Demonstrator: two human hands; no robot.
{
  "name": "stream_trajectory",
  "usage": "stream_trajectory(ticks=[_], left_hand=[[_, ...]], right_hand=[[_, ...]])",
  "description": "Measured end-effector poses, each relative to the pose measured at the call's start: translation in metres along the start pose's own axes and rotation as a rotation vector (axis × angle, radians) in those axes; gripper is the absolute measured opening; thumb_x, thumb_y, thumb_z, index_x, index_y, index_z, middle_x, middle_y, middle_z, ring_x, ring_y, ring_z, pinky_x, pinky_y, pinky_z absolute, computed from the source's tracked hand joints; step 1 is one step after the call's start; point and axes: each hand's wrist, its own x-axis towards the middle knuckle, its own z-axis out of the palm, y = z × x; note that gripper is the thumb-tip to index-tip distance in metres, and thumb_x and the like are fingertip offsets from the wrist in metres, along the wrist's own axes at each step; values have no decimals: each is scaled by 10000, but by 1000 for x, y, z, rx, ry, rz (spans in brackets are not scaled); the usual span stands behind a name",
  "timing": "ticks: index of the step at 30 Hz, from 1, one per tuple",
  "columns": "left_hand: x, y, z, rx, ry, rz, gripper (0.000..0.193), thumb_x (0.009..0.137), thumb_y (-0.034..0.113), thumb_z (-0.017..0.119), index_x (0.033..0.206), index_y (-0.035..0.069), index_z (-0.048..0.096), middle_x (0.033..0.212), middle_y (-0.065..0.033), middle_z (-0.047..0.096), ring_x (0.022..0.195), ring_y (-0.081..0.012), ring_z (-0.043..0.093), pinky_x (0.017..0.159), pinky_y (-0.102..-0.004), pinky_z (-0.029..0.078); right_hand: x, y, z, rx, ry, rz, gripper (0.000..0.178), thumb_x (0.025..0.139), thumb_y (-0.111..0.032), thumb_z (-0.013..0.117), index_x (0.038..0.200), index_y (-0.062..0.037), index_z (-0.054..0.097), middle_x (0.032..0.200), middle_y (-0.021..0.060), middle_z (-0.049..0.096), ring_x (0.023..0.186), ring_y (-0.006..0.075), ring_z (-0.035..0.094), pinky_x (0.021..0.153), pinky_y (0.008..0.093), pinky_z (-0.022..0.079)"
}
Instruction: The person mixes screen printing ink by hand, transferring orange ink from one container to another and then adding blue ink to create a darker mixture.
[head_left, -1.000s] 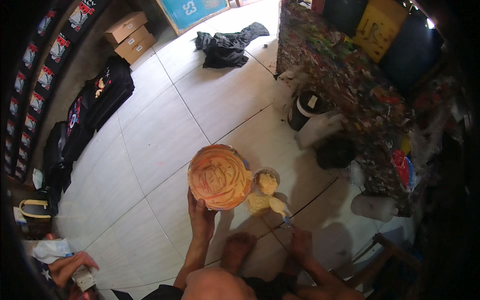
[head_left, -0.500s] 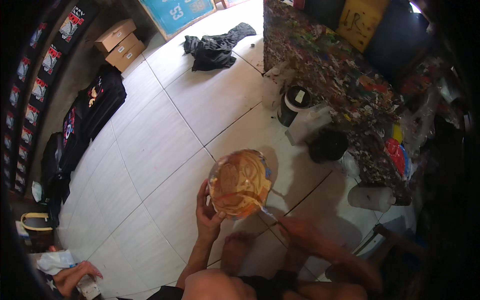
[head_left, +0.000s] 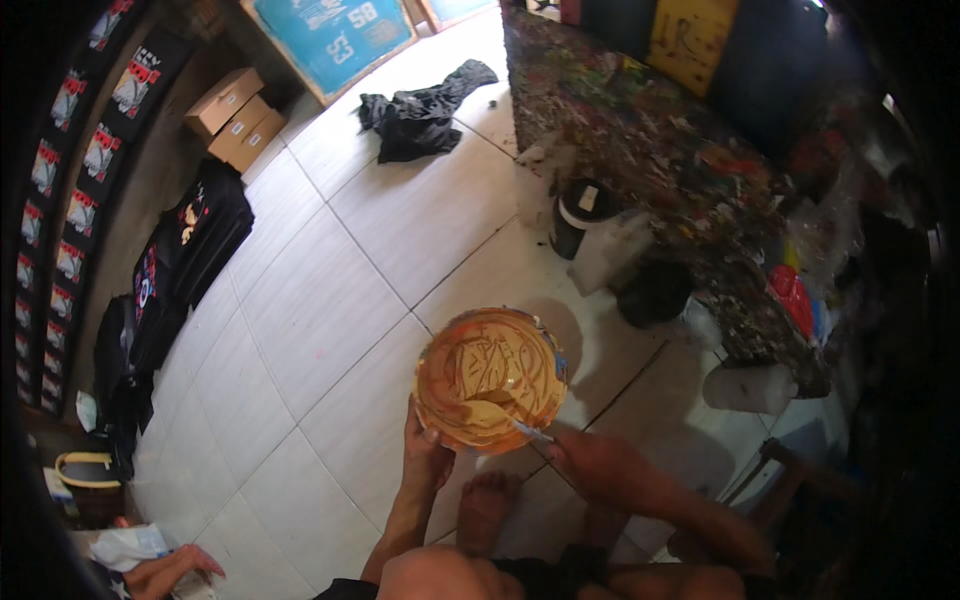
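Observation:
A round bowl (head_left: 548,350) is smeared with orange-yellow paint inside and blotched with blue and other colours along its rim. My left hand (head_left: 429,455) grips its lower left side, thumb up at the rim and fingers underneath. From the lower right, my right hand (head_left: 590,462) is closed around the handle of a spatula (head_left: 530,430), whose end lies in the thick paint. The paint hides the exact shape of that end. The bowl is tilted so that its inside faces me, above my bare foot (head_left: 489,505).
To the right stand a black tub with a white band (head_left: 575,222), a translucent container (head_left: 610,250), a dark pot (head_left: 653,293) and a paint-crusted bench (head_left: 640,140). A white bottle (head_left: 745,388) lies nearby. Black cloth (head_left: 412,130) lies ahead; cartons (head_left: 235,118) and black bags (head_left: 190,240) line the left.
The bowl has shifted slightly right and turned its inside more toward me. The spatula's end has swept through the paint, and more streaks show. Both hands keep their hold.

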Motion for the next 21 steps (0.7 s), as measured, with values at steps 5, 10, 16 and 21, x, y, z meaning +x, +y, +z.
stream_trajectory(ticks=[5, 10, 16, 21], left_hand=[[5, 3, 4, -10, -84, -38, 1020, 777, 395, 819, 1527, 61, 215, 1481, -133, 388, 1363, -287, 427, 1104, -442, 428], [11, 5, 11, 40, -57, -74, 1034, 743, 388, 837, 1523, 74, 235, 1466, -136, 399, 1357, -299, 435, 1100, -462, 433], [11, 1, 2, 66, -68, -76, 1079, 686, 377, 848, 1526, 72, 243, 1476, -142, 389, 1375, -314, 413, 1129, -481, 398], [17, 8, 4, 114, -122, 26, 1097, 681, 356, 849, 1538, 72, 224, 1496, -155, 368, 1389, -324, 397, 1141, -498, 382]], right_hand=[[12, 22, -7, -179, 116, 28, 134, 962, -156, 532, 962, -24, 509, 748, 159, 589, 717, 342, 634, 572, 466, 493], [10, 14, -24, -252, 125, -76, 150, 818, -15, 540, 966, 0, 517, 755, 158, 621, 663, 340, 657, 533, 449, 501], [10, 11, -28, -256, -138, -23, 158, 823, -17, 540, 977, 3, 508, 798, 151, 628, 718, 356, 660, 574, 446, 508], [7, 21, -24, -242, -4, -80, 166, 834, -24, 534, 998, -11, 510, 796, 156, 621, 709, 361, 644, 576, 452, 505]])
